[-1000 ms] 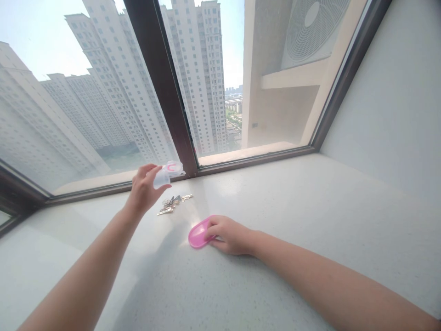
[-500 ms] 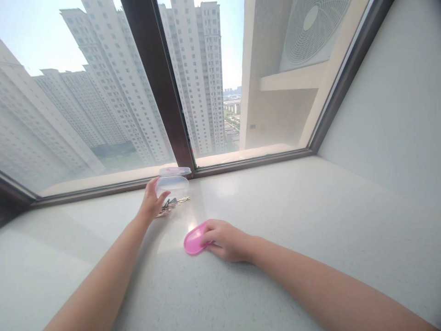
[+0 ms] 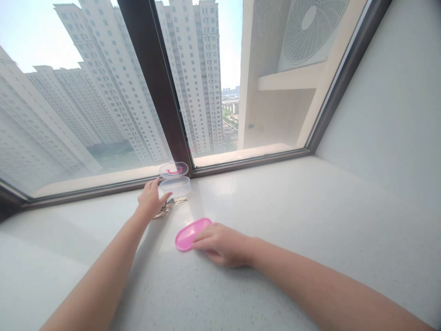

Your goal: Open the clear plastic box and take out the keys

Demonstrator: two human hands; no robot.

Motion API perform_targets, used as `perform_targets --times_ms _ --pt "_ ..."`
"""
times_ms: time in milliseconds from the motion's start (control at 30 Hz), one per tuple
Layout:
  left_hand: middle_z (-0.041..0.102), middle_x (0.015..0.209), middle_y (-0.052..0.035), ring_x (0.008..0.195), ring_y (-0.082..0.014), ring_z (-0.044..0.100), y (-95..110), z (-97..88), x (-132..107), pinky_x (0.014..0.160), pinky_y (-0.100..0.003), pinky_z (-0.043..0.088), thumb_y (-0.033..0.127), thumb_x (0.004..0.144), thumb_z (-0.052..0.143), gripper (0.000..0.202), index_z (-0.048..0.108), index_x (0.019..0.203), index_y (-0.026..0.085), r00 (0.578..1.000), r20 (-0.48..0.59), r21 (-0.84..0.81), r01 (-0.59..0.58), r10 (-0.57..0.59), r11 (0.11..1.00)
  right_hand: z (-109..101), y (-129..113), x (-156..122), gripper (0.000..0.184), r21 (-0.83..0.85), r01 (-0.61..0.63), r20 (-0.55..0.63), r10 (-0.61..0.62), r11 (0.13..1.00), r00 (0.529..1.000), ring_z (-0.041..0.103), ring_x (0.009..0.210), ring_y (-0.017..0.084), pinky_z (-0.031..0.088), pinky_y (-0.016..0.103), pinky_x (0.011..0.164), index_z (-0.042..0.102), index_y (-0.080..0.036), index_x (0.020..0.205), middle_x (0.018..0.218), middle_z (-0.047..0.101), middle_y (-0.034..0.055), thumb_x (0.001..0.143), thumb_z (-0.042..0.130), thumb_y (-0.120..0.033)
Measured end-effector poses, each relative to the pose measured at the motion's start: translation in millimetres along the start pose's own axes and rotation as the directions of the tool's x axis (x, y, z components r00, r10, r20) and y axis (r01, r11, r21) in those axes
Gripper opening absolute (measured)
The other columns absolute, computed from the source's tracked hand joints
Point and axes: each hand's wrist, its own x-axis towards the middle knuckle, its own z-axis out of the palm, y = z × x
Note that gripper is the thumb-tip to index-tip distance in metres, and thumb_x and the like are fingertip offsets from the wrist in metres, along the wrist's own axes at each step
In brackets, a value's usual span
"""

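My left hand (image 3: 151, 200) is beside a clear oval plastic box (image 3: 175, 185), its thumb and fingers apart. The box's hinged clear lid (image 3: 167, 169), with a pink handle, stands raised at the back, by the window frame. Several small metal clips (image 3: 165, 209), gold-coloured and dark, lie in front of the box, partly hidden by my left hand. Nearer to me, a shallow pink oval tray (image 3: 189, 234) lies on the white sill. My right hand (image 3: 220, 244) has its fingers closed on the tray's right edge.
The white speckled sill (image 3: 275, 216) reaches to a white wall (image 3: 389, 115) on the right. A dark window frame (image 3: 161, 87) with an upright bar rises behind the box. Tall buildings and an outdoor fan unit show through the glass.
The clear lid has tipped further upright, so its pink handle shows. My left hand has come slightly away from the box. My right hand and the pink tray have shifted a little left.
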Motion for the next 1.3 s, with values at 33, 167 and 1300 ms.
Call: perform_targets --times_ms 33,167,1300 --pt "0.050 0.128 -0.0242 0.122 -0.0392 0.046 8 -7.5 -10 0.094 -0.056 0.042 0.041 0.086 0.052 0.051 0.045 0.127 0.011 0.996 -0.058 -0.023 -0.074 0.073 0.997 0 -1 0 0.042 0.000 0.005 0.009 -0.005 1.000 1.000 0.056 0.114 0.020 0.039 0.037 0.099 0.058 -0.021 0.120 0.120 0.064 0.0077 0.081 0.055 -0.006" --pt "0.062 0.114 -0.0091 0.108 -0.0239 0.058 46 -35.7 -76 0.094 -0.038 0.048 0.034 0.090 0.048 0.024 0.057 0.109 0.023 0.947 0.075 -0.109 -0.304 0.313 0.946 2 -2 1 0.047 0.023 0.053 -0.013 -0.052 0.998 0.999 0.048 0.126 0.018 0.024 0.040 0.111 0.053 -0.019 0.126 0.132 0.057 0.0095 0.082 0.048 -0.004" --pt "0.055 0.065 0.0011 0.061 -0.0148 0.051 78 -25.3 -122 0.058 -0.024 0.035 0.039 0.093 0.035 0.033 0.052 0.072 0.020 0.866 0.408 -0.373 -0.129 0.288 0.919 -15 70 -11 0.012 0.455 -0.439 -0.279 0.591 0.775 0.757 0.037 0.043 0.012 0.026 0.024 0.046 0.044 -0.018 0.039 0.036 0.038 -0.0015 0.046 0.035 -0.017"
